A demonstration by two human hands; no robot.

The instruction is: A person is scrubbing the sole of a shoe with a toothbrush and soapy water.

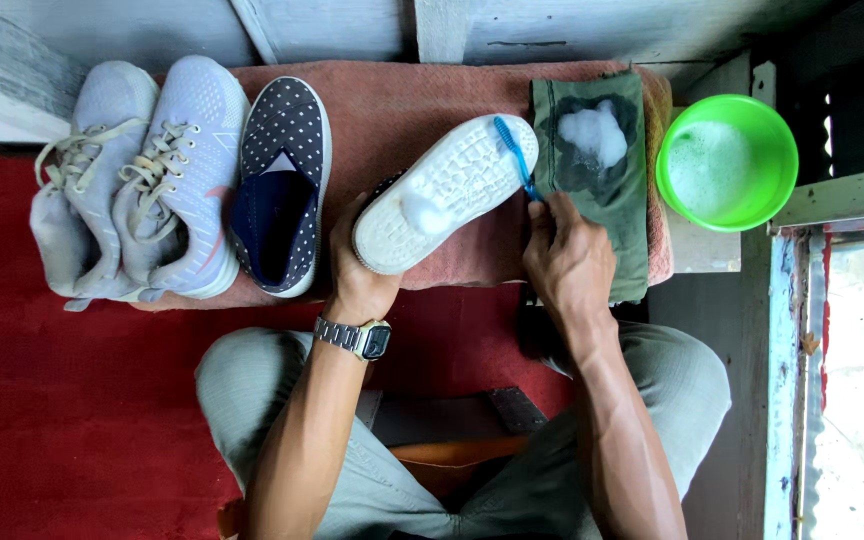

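Note:
My left hand (354,272) grips a slip-on shoe (447,190) turned sole up, its white ridged sole showing with a dab of foam on it. My right hand (564,255) holds a blue toothbrush (515,155) whose head rests on the toe end of the sole. The shoe lies on a pinkish-red towel (392,110). I wear a wristwatch on my left wrist.
A matching navy dotted shoe (280,185) sits upright to the left, beside a pair of pale laced trainers (132,180). A green cloth (592,170) with soap foam lies to the right, then a green bowl (727,160) of sudsy water. Red carpet (72,400) covers the floor.

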